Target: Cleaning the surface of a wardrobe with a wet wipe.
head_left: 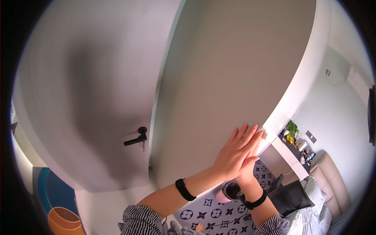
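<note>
My left hand (235,153) lies against the edge side of a tall beige panel (227,78), its fingers stretched out and pointing up to the right. Behind and below it, my right hand (246,174) reaches up along the panel's pale end edge (297,74). Its fingers are mostly hidden by the left hand, so what they do is unclear. At the fingertips shows a small bright white patch (264,133); whether it is a cloth or lit edge I cannot tell. Dark bands circle both wrists, and striped sleeves cover my forearms.
On the left is a pale door (105,98) with a black handle (136,139) and hanging keys. A pink bin (224,195) stands on the patterned floor (215,213). To the right are a desk (288,156) with items, a black chair (291,197) and a bed (313,215).
</note>
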Demonstrator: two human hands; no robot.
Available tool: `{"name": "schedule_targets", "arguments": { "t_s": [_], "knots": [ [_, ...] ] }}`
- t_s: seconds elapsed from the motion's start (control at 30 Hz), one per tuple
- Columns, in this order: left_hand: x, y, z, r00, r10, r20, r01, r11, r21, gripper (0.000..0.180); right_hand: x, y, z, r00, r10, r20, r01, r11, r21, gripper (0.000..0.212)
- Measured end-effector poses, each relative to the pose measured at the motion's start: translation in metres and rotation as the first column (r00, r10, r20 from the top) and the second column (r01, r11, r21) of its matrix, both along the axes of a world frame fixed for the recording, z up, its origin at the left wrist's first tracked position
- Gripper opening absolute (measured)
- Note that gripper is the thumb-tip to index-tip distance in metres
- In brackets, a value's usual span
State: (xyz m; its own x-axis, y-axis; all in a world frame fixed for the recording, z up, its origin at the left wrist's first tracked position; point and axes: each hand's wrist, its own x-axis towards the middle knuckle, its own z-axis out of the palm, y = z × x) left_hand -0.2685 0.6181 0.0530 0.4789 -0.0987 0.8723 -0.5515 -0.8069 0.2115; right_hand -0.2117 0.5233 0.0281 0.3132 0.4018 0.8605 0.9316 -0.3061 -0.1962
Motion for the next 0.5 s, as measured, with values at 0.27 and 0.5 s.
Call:
{"name": "schedule_targets", "arguments": {
  "t_s": [0.27,0.5],
  "knots": [
    [0.023,0.009,0.081,0.996,-0.049,0.081,0.051,0.999,-0.018,0.072,0.014,0.003,0.036,0.997,0.080,0.023,-0.081,0.997,0.009,0.086],
    [0.056,0.040,0.119,0.977,0.026,0.213,0.014,0.983,-0.182,0.065,0.003,0.002,0.022,0.989,-0.034,0.141,0.029,0.999,0.038,0.088]
  ]
}}
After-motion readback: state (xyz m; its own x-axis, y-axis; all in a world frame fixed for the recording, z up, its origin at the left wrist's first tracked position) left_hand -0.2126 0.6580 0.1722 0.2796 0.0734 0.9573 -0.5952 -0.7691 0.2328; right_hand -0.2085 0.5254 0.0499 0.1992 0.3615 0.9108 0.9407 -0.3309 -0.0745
